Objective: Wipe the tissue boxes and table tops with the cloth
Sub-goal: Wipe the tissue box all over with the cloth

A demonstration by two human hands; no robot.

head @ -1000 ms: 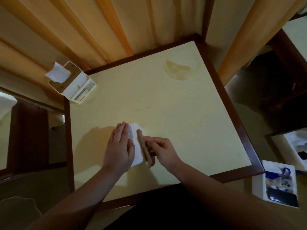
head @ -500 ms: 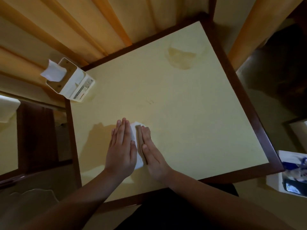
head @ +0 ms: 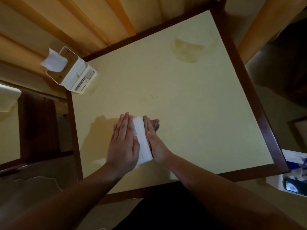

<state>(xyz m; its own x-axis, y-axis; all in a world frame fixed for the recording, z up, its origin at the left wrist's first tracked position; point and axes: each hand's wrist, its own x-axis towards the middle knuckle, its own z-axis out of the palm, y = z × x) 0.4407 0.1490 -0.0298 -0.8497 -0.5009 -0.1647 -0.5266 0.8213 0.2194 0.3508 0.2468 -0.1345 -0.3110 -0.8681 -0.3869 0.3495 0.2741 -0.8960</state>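
Left hand (head: pixel 123 143), fingers straight and together, is bracing the tissue box (head: pixel 142 141) while the right hand (head: pixel 155 143), fingers likewise flat, is pressing the cloth (head: pixel 153 125) against the box's far side.

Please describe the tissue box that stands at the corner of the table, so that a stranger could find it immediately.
Start from the square pale yellow table with a dark wooden rim and go to its far left corner. There stands a white tissue box with a wooden top. A white tissue sticks out of it, unlike the box between the hands.

Cloth (head: pixel 153 124) now beneath right hand (head: pixel 155 141)
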